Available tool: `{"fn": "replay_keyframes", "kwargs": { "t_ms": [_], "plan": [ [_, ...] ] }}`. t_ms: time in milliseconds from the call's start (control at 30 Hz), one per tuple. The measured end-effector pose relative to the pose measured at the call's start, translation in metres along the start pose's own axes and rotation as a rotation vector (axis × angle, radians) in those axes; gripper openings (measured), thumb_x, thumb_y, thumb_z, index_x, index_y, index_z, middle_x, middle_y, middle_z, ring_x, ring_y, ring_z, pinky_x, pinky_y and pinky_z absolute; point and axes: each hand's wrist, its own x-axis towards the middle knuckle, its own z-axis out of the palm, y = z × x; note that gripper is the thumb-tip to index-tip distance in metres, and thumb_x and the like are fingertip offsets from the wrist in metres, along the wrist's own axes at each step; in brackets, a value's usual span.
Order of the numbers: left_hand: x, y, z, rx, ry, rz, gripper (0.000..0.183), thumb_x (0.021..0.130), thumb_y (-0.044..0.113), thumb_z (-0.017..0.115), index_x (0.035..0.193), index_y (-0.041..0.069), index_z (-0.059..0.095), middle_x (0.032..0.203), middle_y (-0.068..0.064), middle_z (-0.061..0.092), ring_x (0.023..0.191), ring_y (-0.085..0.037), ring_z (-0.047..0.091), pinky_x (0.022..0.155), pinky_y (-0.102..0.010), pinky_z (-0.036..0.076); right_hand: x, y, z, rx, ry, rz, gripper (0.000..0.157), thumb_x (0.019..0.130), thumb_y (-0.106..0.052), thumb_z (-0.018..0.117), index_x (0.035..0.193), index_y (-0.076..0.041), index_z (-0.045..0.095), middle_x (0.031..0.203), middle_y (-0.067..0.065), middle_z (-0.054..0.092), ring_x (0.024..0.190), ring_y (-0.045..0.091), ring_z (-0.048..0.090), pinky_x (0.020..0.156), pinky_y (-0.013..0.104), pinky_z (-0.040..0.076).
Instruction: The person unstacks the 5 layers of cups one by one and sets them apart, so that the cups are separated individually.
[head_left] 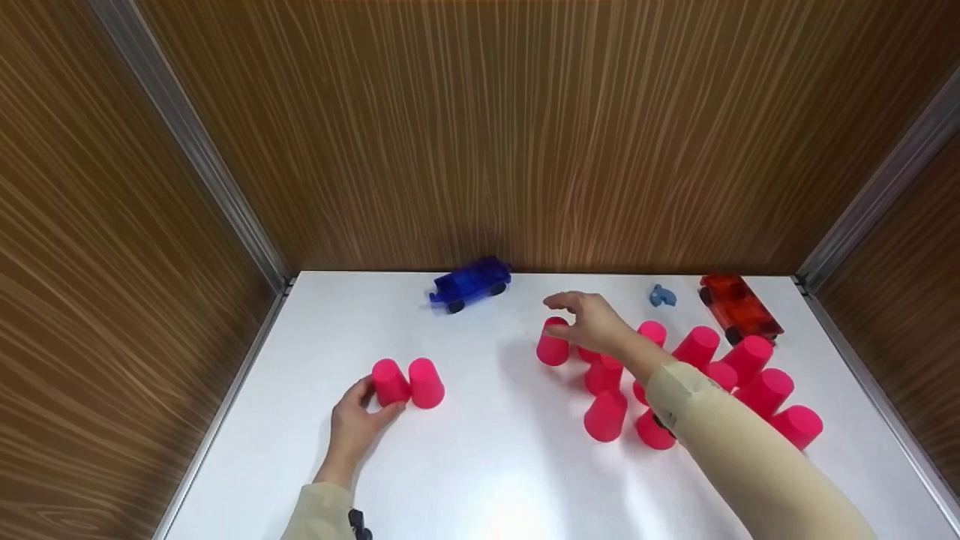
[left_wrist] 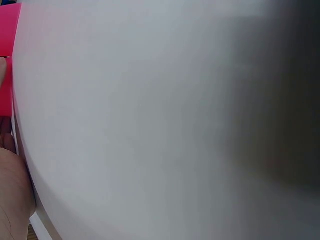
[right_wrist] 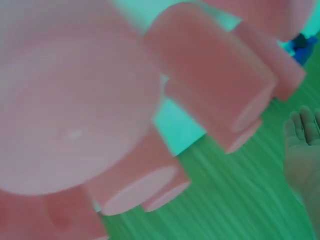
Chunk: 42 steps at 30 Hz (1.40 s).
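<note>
At the left of the head view, my left hand (head_left: 354, 426) holds a pink cup (head_left: 391, 384) between thumb and fingers. The cup stands upside down on the white table. A second pink cup (head_left: 427, 384) stands close to its right. My right hand (head_left: 598, 322) reaches to another upside-down pink cup (head_left: 553, 352), its thumb across the cup's front and its fingers extended beyond it. No grip shows there. Straight fingers also appear on the right hand (right_wrist: 302, 150) in the right wrist view. Only an edge of the held cup (left_wrist: 5, 92) shows in the left wrist view.
Several pink cups (head_left: 765, 392) cluster under and beside the right forearm. A blue toy car (head_left: 472, 283) is near the back wall, a red toy car (head_left: 739, 306) at the back right, with a small blue figure (head_left: 662, 295) beside it. Wood-grain panels (head_left: 480, 135) enclose the table.
</note>
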Motion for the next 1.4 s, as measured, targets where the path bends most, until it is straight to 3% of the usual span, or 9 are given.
{"fn": "replay_keyframes", "kwargs": {
  "t_ms": [233,333,467,667,933,1133,1400],
  "plan": [
    [-0.001,0.000,-0.005,0.026,-0.002,-0.018,0.071,0.088,0.017,0.089,0.150,0.006,0.056,0.153,-0.015,0.058,0.144,-0.036,0.052,0.116,-0.044,0.046,0.000,-0.039,0.025,0.103,0.051,-0.203,0.055,0.093,-0.033,0.085,0.143,-0.017,0.067,0.141,0.004,0.067,0.133,0.030,0.060,0.108,0.044,0.055],
    [-0.001,0.000,-0.005,0.021,0.002,-0.019,0.071,0.088,0.016,0.089,0.151,0.006,0.056,0.153,-0.016,0.057,0.144,-0.037,0.052,0.116,-0.045,0.046,0.002,-0.057,0.046,0.119,0.057,-0.283,0.052,0.094,-0.029,0.084,0.141,-0.012,0.068,0.139,0.006,0.069,0.131,0.028,0.062,0.112,0.043,0.051],
    [-0.002,0.000,-0.005,0.022,-0.006,-0.029,0.073,0.089,0.019,0.089,0.153,0.008,0.054,0.154,-0.015,0.056,0.146,-0.037,0.050,0.116,-0.045,0.046,0.004,-0.078,0.083,0.126,0.035,-0.324,0.051,0.095,-0.027,0.084,0.139,-0.008,0.069,0.137,0.009,0.070,0.128,0.027,0.064,0.112,0.043,0.052],
    [-0.002,0.001,-0.002,0.014,-0.013,-0.008,0.073,0.089,0.022,0.089,0.152,0.008,0.055,0.153,-0.014,0.057,0.146,-0.036,0.050,0.117,-0.045,0.044,0.007,-0.097,0.135,0.129,0.000,-0.312,0.052,0.095,-0.025,0.083,0.142,-0.008,0.067,0.139,0.009,0.069,0.128,0.029,0.064,0.109,0.045,0.054],
    [0.000,0.001,-0.001,0.010,-0.005,-0.003,0.073,0.088,0.022,0.090,0.151,0.008,0.056,0.152,-0.014,0.058,0.145,-0.036,0.051,0.117,-0.046,0.045,0.010,-0.107,0.175,0.161,-0.004,-0.248,0.055,0.095,-0.021,0.082,0.146,-0.009,0.064,0.143,0.009,0.064,0.130,0.034,0.061,0.108,0.041,0.055],
    [0.000,0.001,0.000,0.003,-0.006,-0.003,0.072,0.088,0.021,0.090,0.150,0.007,0.057,0.152,-0.014,0.059,0.145,-0.036,0.051,0.118,-0.047,0.044,0.009,-0.108,0.189,0.174,0.010,-0.217,0.048,0.095,-0.015,0.082,0.140,-0.007,0.068,0.134,0.008,0.068,0.122,0.024,0.064,0.106,0.037,0.056],
    [-0.001,0.001,-0.002,0.001,0.004,0.004,0.072,0.087,0.019,0.091,0.150,0.005,0.057,0.151,-0.016,0.059,0.144,-0.037,0.052,0.117,-0.047,0.044,0.000,-0.098,0.188,0.184,0.051,-0.198,0.044,0.094,-0.012,0.081,0.136,-0.007,0.068,0.129,0.007,0.069,0.117,0.022,0.065,0.104,0.039,0.057]
  ]
}}
